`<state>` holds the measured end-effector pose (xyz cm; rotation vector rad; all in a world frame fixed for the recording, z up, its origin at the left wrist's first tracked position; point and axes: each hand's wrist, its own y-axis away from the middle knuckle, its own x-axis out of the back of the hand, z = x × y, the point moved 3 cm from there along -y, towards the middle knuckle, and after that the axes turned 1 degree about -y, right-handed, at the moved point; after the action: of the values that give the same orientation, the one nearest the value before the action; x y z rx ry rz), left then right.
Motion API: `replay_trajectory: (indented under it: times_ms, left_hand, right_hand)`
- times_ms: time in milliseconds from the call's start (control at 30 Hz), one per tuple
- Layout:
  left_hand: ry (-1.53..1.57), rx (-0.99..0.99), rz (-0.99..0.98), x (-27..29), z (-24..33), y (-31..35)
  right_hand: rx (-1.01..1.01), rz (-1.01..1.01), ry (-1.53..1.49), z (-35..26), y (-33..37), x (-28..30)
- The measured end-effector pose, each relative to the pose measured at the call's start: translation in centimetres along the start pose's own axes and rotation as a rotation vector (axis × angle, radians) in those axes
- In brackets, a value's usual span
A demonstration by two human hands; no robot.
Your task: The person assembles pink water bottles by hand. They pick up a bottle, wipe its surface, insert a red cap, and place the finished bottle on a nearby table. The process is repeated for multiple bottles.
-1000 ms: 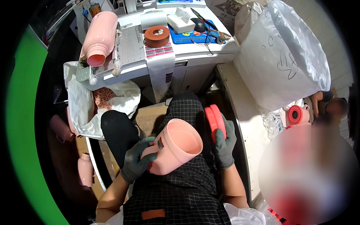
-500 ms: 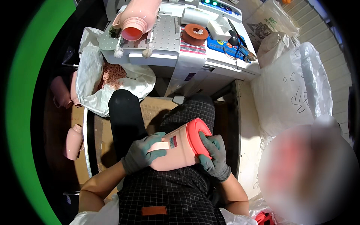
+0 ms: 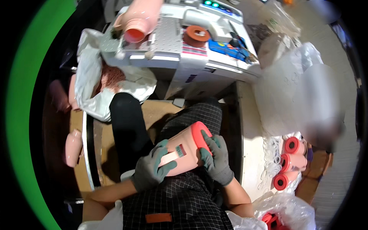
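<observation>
A pale pink plastic jug [image 3: 186,164] with a coral-red lid [image 3: 197,132] lies tilted across my lap, its lid end up and to the right. My left hand [image 3: 151,168], in a grey work glove with green fingertips, is closed around the jug's handle side, near a small label. Gripping the lid's edge from the right is my gloved right hand [image 3: 216,159]; some of its fingertips are hidden behind the jug. The lid sits on the jug's mouth; whether it is tight I cannot tell.
Ahead, a white machine bench [image 3: 153,60] bears an open pink jug [image 3: 142,17] and a brown tape roll [image 3: 196,36]. A white sack [image 3: 90,92] of pink shavings stands left, beside loose pink jugs [image 3: 73,147]. Several lidded jugs [image 3: 295,163] lie right, near white rings [image 3: 270,157].
The jug has shifted slightly, my left hand moving right and down with it. At right, a large blurred shape has moved up and away, uncovering lidded jugs and white rings.
</observation>
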<state>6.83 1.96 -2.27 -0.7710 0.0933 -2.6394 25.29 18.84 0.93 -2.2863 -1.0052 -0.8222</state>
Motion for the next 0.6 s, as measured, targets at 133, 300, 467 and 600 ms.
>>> replay_trajectory:
  times_ms: [133,300,467,600]
  left_hand:
    - [-0.020,-0.085,-0.054,-1.1,-0.7,0.0]
    - [-0.025,-0.064,-0.193,-1.2,0.2,-0.3]
    - [0.071,-0.245,-0.323,-7.0,-0.1,1.8]
    - [-0.056,-0.779,-0.182,-3.9,6.0,-3.0]
  right_hand:
    - [-0.010,0.057,0.045,0.8,-0.3,-0.2]
    - [-0.033,0.106,-0.007,1.6,-0.8,0.3]
    - [-0.324,0.261,-0.086,4.3,2.6,1.4]
    - [-0.504,0.605,-0.516,7.8,7.4,5.1]
